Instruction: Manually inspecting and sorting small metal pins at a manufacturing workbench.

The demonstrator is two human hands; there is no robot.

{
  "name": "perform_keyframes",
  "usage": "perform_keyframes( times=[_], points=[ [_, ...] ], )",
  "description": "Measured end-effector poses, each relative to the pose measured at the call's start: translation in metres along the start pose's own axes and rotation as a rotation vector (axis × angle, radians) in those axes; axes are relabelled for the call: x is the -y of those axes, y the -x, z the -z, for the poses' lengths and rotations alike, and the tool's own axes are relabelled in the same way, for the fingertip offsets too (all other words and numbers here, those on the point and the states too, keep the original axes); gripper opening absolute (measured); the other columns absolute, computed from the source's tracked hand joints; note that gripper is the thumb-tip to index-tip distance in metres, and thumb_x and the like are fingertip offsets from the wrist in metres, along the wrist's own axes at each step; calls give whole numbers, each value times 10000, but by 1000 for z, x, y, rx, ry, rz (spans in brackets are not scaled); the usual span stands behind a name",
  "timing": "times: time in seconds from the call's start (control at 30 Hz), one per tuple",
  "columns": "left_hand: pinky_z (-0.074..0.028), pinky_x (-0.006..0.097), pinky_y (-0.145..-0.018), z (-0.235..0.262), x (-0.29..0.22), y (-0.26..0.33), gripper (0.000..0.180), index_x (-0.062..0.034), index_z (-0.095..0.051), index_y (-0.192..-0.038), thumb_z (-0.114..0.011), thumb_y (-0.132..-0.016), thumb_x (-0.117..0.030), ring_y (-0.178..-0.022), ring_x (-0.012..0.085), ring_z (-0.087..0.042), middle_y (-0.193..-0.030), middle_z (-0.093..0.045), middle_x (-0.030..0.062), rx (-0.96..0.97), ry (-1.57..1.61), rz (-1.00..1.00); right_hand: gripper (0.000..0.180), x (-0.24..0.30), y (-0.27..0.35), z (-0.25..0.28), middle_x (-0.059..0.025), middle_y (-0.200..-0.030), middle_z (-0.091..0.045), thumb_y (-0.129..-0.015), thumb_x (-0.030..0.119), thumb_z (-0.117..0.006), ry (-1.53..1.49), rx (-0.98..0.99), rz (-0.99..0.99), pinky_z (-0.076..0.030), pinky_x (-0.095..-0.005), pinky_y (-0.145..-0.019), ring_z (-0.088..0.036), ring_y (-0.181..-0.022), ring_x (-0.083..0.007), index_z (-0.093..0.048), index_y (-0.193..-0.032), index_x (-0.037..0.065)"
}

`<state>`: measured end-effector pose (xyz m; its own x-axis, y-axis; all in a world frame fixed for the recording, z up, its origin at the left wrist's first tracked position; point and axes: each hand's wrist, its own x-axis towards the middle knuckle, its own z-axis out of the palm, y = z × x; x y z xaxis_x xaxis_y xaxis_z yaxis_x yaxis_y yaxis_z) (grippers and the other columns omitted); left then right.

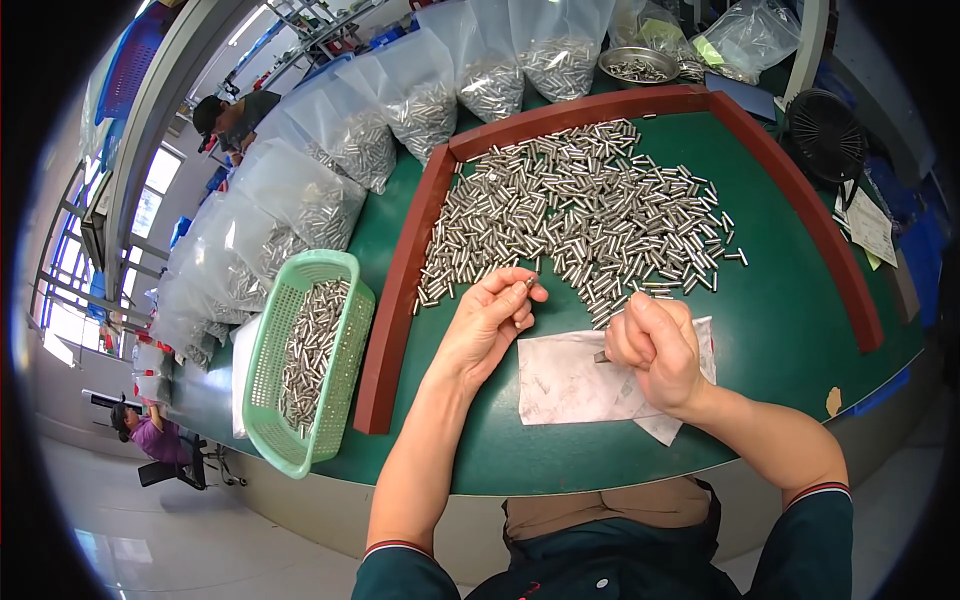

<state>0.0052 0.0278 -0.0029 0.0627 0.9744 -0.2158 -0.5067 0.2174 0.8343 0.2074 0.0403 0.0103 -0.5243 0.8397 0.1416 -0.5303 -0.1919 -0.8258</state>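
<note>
The left hand [488, 320] has thumb and forefinger pinched together on a small metal pin [530, 283], its other fingers curled loosely beneath. That pin is held up just short of the near edge of the heap of pins [640, 225]. The right hand [655, 345] is closed into a loose fist, thumb folded over the fingers; a short grey metal piece [601, 357] shows beside its curled fingers, and whether they grip it or it lies on the cloth cannot be told. The hands are apart from each other.

Under the right hand a stained whitish cloth [565, 385] lies on the green desk [770, 320]. Beyond both hands the loose silvery pins spread across the desk, bounded on the left, far and right sides by a red-brown frame [398, 300]. Just outside its left bar stands a light green perforated basket [262, 375] holding more pins. Farther out, clear plastic bags [415, 105] of pins line the desk's far and left edges, with a metal bowl [604, 62] behind the frame and a black fan [825, 135] at the right.
</note>
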Motion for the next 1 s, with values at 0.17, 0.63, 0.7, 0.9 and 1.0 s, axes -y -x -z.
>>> perform_keyframes(
  times=[0.17, 0.63, 0.7, 0.9, 1.0],
  points=[
    [-357, 199, -556, -1, 0, 0, 109, -43, -536, -930, -529, -842, -106, -577, 59, -394, -777, -569, 50, 8, 6, 12, 430, 0, 0, 1, -11, -435, -323, -890, 185, -352, -4, 3, -1, -233, -238, -437, -246, -432, -80, -272, -483, 72],
    [-320, 188, -461, -38, 1, 22, 92, -9, -545, -830, -557, -814, -98, -529, 31, -419, -628, -521, -10, 109, -680, 55, 423, -1, -1, 2, 7, -445, -305, -896, 184, -351, -15, -2, 10, -218, -235, -425, -245, -428, -69, -274, -496, 69],
    [-308, 208, -430, -47, -1, 27, 96, 4, -544, -765, -591, -775, -80, -490, 44, -395, -564, -480, -27, 172, -1097, -39, 424, -1, 0, 4, 10, -447, -302, -896, 186, -345, -10, 5, 28, -218, -234, -427, -248, -429, -69, -280, -495, 67],
    [-335, 255, -419, -45, 8, 26, 101, 12, -559, -708, -626, -718, -62, -443, 88, -404, -500, -478, 36, 161, -1320, -174, 439, -3, 0, 1, 0, -409, -269, -906, 215, -290, -5, 27, 134, -226, -257, -415, -195, -391, -102, -260, -483, 104],
    [-333, 251, -414, -47, 9, 26, 102, 13, -559, -707, -628, -718, -62, -439, 84, -403, -499, -478, 33, 153, -1314, -163, 445, -2, -2, 2, 6, -393, -255, -903, 212, -293, -61, -44, 80, -208, -258, -399, -178, -371, -99, -247, -471, 116]
  ],
)
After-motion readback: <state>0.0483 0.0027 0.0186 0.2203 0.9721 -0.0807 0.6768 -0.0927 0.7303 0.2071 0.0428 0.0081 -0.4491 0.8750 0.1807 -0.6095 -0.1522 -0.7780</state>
